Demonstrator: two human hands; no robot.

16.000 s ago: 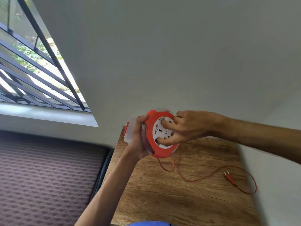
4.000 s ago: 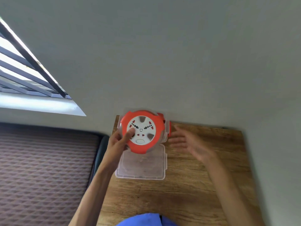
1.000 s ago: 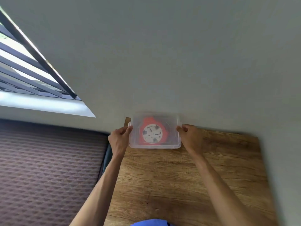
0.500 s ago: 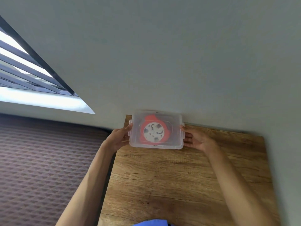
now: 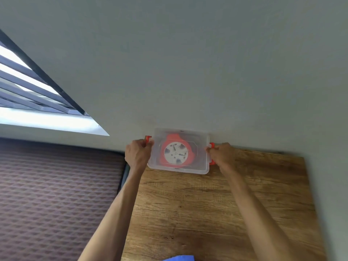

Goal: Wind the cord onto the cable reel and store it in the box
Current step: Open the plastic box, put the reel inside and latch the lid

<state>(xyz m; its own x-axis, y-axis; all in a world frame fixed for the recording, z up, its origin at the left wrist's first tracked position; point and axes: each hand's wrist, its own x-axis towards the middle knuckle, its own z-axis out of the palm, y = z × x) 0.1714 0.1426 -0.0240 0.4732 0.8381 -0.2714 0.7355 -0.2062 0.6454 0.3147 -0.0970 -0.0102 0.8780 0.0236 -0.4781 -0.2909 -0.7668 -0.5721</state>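
Note:
A clear plastic box [image 5: 202,166] with its lid on stands at the far edge of the wooden table [image 5: 216,213], against the wall. Inside lies the orange cable reel [image 5: 190,155] with its white socket face up; no loose cord shows. My left hand [image 5: 138,154] grips the orange latch [image 5: 147,138] on the box's left end. At the right end my right hand [image 5: 221,154] holds the other orange latch [image 5: 212,146].
A grey wall [image 5: 207,72] rises right behind the box. A dark patterned mattress [image 5: 56,194] lies to the left of the table. A barred window [image 5: 28,91] is at the upper left. Blue cloth [image 5: 178,258] shows at the bottom edge.
Both hands have shifted from the lid's ends onto the orange side latches, which now stick out. The box stays in place with the reel inside.

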